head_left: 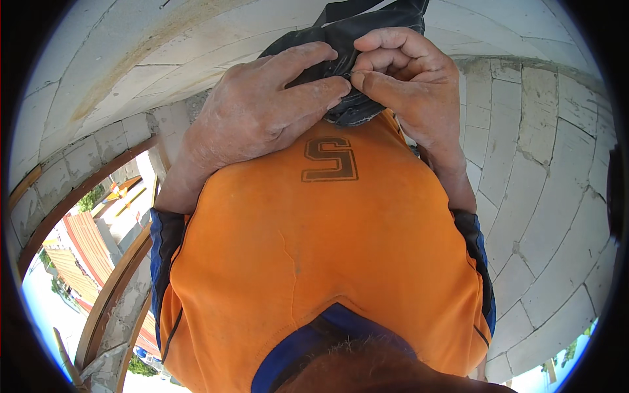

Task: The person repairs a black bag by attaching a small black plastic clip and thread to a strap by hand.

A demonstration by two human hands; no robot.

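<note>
A black fabric bag-like item with pale stitching and a strap is in front of my body, at the top of the head view. My left hand lies over its left side, thumb and forefinger curled onto the dark fabric. At the fabric's middle, my right hand has its thumb and forefinger pinched together close to the left fingertips. Whatever small part sits between those fingertips is too small to name. Both hands look dusty. Below them spreads the orange shirt that I wear, with dark blue trim.
Pale block walls with mortar joints curve around me on the right and at the far side. To the left is a window-like opening with a brown frame. Through it show a reddish roof, greenery and bright sky.
</note>
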